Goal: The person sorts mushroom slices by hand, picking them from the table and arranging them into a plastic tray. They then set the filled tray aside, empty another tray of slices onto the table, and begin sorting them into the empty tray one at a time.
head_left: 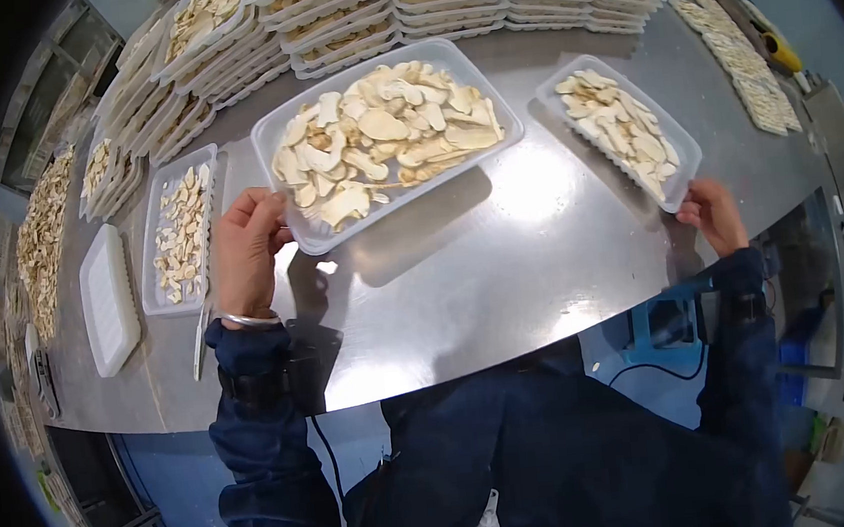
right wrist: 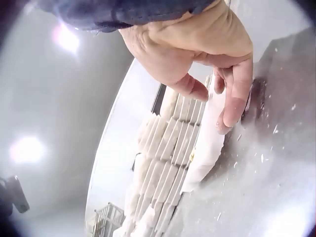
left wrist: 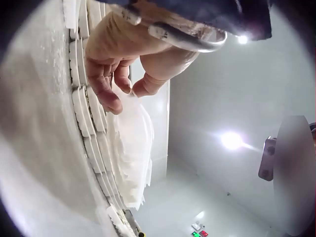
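Note:
The left hand (head_left: 249, 254) pinches the near left corner of a large white tray (head_left: 406, 197) heaped with pale dried slices (head_left: 382, 124); the tray casts a shadow on the table. In the left wrist view the thumb and fingers of the left hand (left wrist: 131, 59) meet at the tray's edge (left wrist: 132, 143). At the right, the right hand (head_left: 714, 216) holds the near corner of a smaller white tray (head_left: 685, 153) of similar slices. The right wrist view has the right hand (right wrist: 207, 59) with its fingers on the outer side of that tray (right wrist: 207, 153), thumb at the rim.
Stacks of filled trays (head_left: 348, 44) line the back of the metal table (head_left: 445, 302). On the left are a tray of small pieces (head_left: 150, 277), an empty or upturned white tray (head_left: 109, 301) and a thin white tool (head_left: 199, 345). Rows of pale pieces (head_left: 741, 65) lie far right.

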Action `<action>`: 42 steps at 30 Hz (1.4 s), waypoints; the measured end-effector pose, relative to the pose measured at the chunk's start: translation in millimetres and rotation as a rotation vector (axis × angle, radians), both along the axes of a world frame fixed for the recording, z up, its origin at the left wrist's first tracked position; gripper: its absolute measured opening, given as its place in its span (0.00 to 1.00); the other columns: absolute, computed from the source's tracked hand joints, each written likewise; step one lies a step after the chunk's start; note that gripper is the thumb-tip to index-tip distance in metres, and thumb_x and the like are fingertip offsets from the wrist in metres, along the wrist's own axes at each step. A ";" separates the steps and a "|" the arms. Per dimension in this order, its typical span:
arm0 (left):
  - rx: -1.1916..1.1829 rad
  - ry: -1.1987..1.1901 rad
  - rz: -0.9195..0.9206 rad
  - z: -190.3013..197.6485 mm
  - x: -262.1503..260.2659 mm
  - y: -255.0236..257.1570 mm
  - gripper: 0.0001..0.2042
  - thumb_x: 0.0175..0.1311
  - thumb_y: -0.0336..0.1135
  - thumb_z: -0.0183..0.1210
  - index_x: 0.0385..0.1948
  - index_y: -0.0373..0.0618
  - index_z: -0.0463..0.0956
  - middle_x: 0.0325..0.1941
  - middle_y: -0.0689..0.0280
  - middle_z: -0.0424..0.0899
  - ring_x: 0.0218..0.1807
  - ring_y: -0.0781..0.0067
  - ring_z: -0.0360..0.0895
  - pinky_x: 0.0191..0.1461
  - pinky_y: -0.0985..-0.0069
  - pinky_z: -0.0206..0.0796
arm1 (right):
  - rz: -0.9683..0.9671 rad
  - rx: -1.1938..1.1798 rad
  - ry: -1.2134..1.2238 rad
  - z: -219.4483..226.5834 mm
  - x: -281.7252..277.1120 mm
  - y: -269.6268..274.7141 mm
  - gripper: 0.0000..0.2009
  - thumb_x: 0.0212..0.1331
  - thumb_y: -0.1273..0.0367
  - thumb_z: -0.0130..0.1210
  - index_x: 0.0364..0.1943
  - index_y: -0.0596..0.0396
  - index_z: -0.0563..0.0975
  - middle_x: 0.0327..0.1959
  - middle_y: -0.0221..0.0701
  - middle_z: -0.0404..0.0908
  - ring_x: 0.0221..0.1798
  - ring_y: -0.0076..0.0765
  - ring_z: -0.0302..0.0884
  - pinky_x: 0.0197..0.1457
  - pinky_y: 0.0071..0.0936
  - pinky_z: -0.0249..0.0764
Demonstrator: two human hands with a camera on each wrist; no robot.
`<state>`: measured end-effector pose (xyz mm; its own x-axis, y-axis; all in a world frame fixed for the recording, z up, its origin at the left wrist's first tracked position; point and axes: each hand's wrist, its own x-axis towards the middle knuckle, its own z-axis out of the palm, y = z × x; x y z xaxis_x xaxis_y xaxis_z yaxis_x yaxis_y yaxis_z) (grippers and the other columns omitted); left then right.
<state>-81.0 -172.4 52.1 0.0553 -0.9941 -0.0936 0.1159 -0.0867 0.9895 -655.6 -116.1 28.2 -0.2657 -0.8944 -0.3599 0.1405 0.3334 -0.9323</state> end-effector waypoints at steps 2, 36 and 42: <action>-0.010 0.020 -0.027 -2.7 -3.3 -7.5 0.05 0.63 0.32 0.58 0.31 0.42 0.76 0.26 0.71 0.78 0.26 0.86 0.74 0.32 0.87 0.70 | -0.193 -0.028 -0.110 0.9 0.0 9.4 0.12 0.63 0.68 0.50 0.40 0.66 0.71 0.35 0.42 0.80 0.30 0.33 0.81 0.34 0.25 0.82; -0.244 -0.185 -0.154 -18.0 5.8 -41.1 0.23 0.65 0.26 0.52 0.63 0.36 0.63 0.62 0.57 0.72 0.60 0.69 0.72 0.64 0.74 0.63 | 0.573 -0.423 0.520 19.2 214.3 -137.7 0.05 0.56 0.75 0.53 0.34 0.62 0.71 0.26 0.31 0.76 0.28 0.24 0.78 0.31 0.23 0.76; -0.258 -0.235 -0.209 -17.1 -0.7 -38.6 0.27 0.65 0.25 0.49 0.68 0.41 0.57 0.66 0.56 0.67 0.65 0.66 0.66 0.68 0.70 0.58 | 0.499 -0.570 0.705 7.3 205.6 -146.8 0.07 0.54 0.73 0.57 0.31 0.63 0.72 0.26 0.36 0.79 0.28 0.30 0.81 0.33 0.26 0.74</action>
